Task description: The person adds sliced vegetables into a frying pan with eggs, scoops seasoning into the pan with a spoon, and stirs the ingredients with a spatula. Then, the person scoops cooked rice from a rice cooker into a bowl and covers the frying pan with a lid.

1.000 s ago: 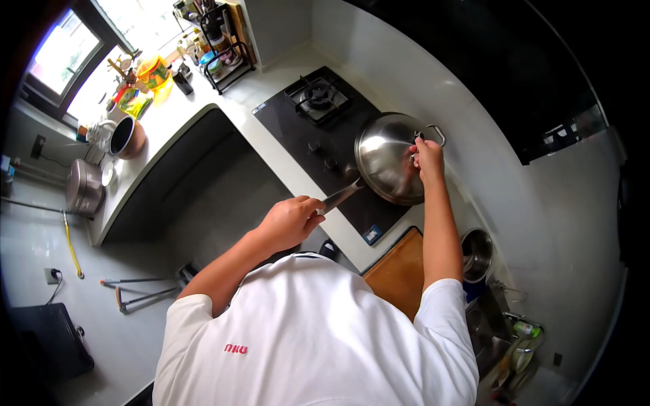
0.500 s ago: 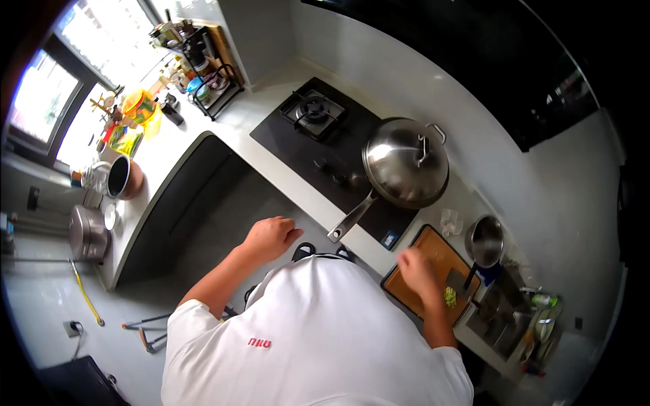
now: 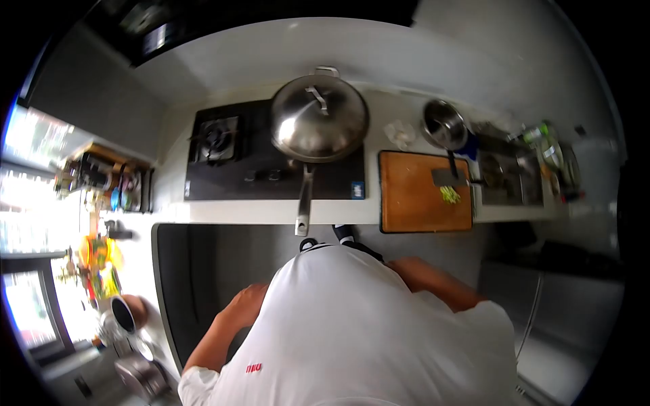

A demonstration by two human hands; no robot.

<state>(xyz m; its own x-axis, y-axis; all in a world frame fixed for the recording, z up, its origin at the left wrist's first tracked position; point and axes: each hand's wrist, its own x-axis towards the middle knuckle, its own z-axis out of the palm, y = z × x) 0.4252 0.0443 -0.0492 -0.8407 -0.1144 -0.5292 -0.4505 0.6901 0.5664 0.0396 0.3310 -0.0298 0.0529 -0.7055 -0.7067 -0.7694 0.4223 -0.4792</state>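
My left hand [image 3: 248, 302] is at my left side against the white shirt [image 3: 338, 318], and its fingers are tucked out of sight. On the other side, my right hand [image 3: 408, 271] rests close to my waist, blurred, with its fingers not distinct. No held thing shows at either hand. Beyond the right hand lies a wooden cutting board [image 3: 413, 196] with a cleaver [image 3: 448, 177] and a small heap of chopped green vegetable [image 3: 449, 195]. Ahead of me a lidded wok [image 3: 321, 122] stands on the gas stove [image 3: 223, 179], its handle [image 3: 305, 199] pointing toward me.
A metal pot [image 3: 443, 124] stands behind the board, beside a crumpled clear plastic bag [image 3: 400, 134]. The sink [image 3: 511, 179] is at the right. Along the left counter are a rack [image 3: 112, 181], a brown pot [image 3: 128, 313] and a metal cooker [image 3: 141, 375].
The view has turned to the right, so the stove and board now lie straight ahead. My right hand has drawn back from over the board to my waist; the left has come in to my side.
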